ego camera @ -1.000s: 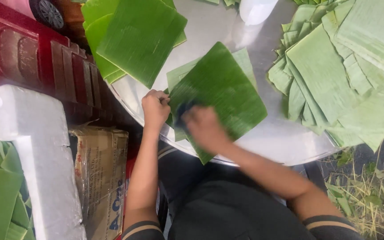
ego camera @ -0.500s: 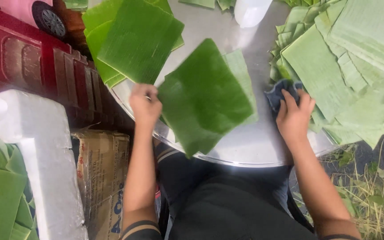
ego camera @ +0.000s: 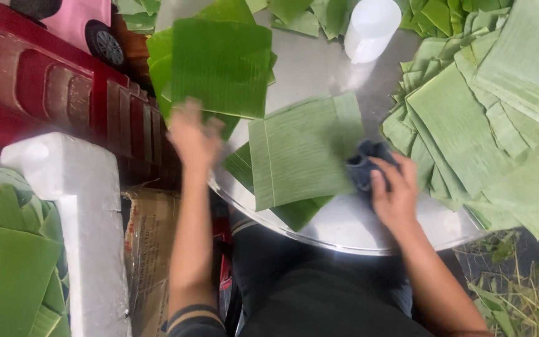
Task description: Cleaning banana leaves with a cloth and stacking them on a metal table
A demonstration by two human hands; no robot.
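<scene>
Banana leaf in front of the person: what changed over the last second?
The banana leaf was flipped, pale ribbed side now up. The left hand let it go and moved off to the left edge. The right hand carried the dark cloth off the leaf to its right edge. The leaf stacks and round metal table stayed put.

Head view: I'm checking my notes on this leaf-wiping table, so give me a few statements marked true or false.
1. The right hand grips a dark blue cloth. True.
2. The pale leaf square in front of the person lies on a round metal table. True.
3. The left hand holds the cloth. False: it is blurred, open and empty, beside the dark green leaf stack.
4. The white plastic container stands on the floor. False: it stands on the table's far side.
</scene>
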